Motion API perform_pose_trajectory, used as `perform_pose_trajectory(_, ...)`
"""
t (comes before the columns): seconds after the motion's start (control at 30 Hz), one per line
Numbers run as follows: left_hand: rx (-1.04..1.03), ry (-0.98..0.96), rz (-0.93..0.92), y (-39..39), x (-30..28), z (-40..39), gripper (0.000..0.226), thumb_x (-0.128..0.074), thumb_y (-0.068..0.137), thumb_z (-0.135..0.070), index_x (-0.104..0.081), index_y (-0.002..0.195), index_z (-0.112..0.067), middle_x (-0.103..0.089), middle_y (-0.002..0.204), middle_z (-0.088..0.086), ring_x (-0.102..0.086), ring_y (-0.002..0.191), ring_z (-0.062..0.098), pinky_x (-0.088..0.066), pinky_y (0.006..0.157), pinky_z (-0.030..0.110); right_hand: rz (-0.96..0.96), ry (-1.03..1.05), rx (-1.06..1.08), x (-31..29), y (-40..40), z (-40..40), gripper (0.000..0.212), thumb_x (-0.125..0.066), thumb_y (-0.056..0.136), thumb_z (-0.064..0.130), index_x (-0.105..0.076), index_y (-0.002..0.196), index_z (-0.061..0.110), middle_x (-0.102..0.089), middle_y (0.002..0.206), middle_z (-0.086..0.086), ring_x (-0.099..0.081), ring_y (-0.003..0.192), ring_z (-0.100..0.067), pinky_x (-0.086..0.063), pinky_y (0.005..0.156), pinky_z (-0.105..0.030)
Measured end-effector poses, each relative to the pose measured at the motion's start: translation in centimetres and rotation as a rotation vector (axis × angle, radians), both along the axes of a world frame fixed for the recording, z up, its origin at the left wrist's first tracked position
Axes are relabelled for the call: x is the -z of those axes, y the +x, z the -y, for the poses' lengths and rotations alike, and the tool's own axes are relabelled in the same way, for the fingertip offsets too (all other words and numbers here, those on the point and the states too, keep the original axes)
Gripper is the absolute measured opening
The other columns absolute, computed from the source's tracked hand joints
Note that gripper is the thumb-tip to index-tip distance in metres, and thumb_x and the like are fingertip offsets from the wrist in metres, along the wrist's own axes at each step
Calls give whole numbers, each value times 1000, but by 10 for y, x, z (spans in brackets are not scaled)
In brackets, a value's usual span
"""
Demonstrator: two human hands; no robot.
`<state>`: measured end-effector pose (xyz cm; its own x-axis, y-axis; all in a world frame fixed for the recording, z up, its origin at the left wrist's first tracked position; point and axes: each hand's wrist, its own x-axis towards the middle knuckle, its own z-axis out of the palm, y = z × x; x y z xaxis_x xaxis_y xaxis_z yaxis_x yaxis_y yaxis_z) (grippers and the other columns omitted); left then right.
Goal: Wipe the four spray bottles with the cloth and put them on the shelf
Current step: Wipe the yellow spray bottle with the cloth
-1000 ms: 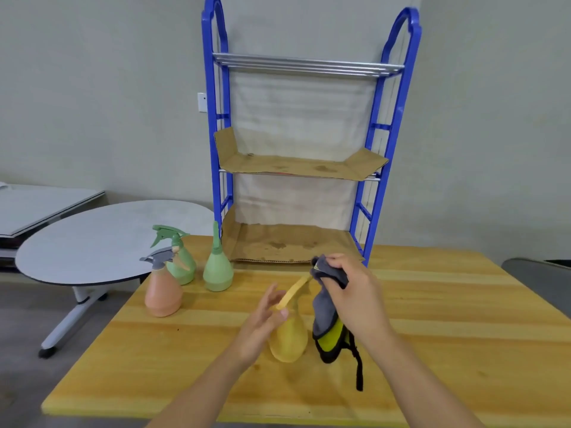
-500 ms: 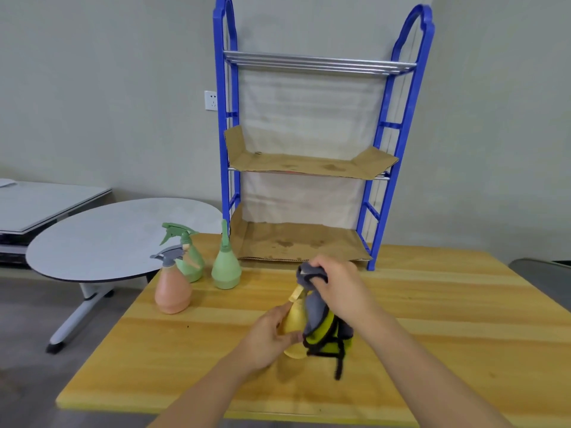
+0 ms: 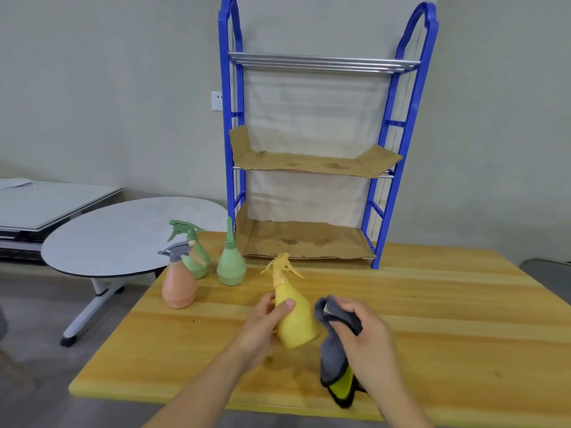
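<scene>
Yellow plastic spray bottle (image 3: 293, 316) sits tilted in your left hand (image 3: 262, 327), fingers wrapped round it above the wooden table (image 3: 448, 329); your right hand (image 3: 366, 338) clutches the grey-and-lime cloth (image 3: 335, 359) just beside it

Left hand (image 3: 262, 327) gripped yellow bottle (image 3: 293, 316), tilted, above table (image 3: 448, 319). Right hand (image 3: 367, 338) held cloth (image 3: 335, 359) just right of yellow bottle. Pink bottle (image 3: 179, 285) and two green bottles (image 3: 193, 254) (image 3: 231, 264) stood left of shelf (image 3: 309, 239), whose tiers carried cardboard.
</scene>
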<state>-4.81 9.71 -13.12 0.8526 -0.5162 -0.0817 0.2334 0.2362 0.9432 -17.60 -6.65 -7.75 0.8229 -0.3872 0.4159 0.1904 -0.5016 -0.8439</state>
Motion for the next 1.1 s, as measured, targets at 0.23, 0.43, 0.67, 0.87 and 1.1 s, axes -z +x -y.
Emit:
perform_pose_trajectory(0.23, -61, -9, 35, -18, -16, 12, 38, -72, 92, -28, -59, 125, -11, -73, 102, 10, -68, 94, 23, -55, 83, 39, 177, -233, -82, 33, -20, -42, 52, -78, 73, -4, -64, 104, 35, -61, 120, 23, -57, 114, 1, -43, 94, -14)
perform_pose_trajectory(0.43, -131, -13, 62, -19, -18, 13, 31, -72, 92, -22, -61, 119, -12, -74, 96, 8, -70, 88, 21, -57, 78, 37, 209, -176, 88, 35, -9, -35, 50, -74, 74, -10, -64, 104, 29, -63, 118, 13, -57, 114, -2, -42, 95, -12)
perform_pose_trajectory(0.67, -135, 122, 185, -12, -23, 9, 56, -79, 73, -51, -64, 112, -14, -70, 94, 7, -65, 87, 22, -53, 83, 47, 262, -342, 45, 41, 0, -28, 48, -76, 72, -12, -65, 113, 10, -60, 119, 9, -53, 116, -3, -42, 99, -17)
perform_pose_trajectory(0.87, -141, 201, 211, -13, -22, 9, 57, -75, 73, -58, -61, 110, -16, -64, 90, 1, -58, 84, 18, -50, 79, 39, 391, -726, -81, 50, -2, -28, 31, -60, 88, -7, -61, 117, 4, -62, 125, -6, -57, 112, -27, -50, 93, -37)
perform_pose_trajectory(1.1, -5, 27, -37, -12, -27, 7, 35, -67, 83, -32, -58, 110, -12, -65, 97, 9, -62, 94, 24, -49, 83, 41, 390, -865, -59, 43, 4, -18, 26, -59, 91, -6, -64, 116, -2, -61, 126, -9, -56, 111, -31, -49, 95, -36)
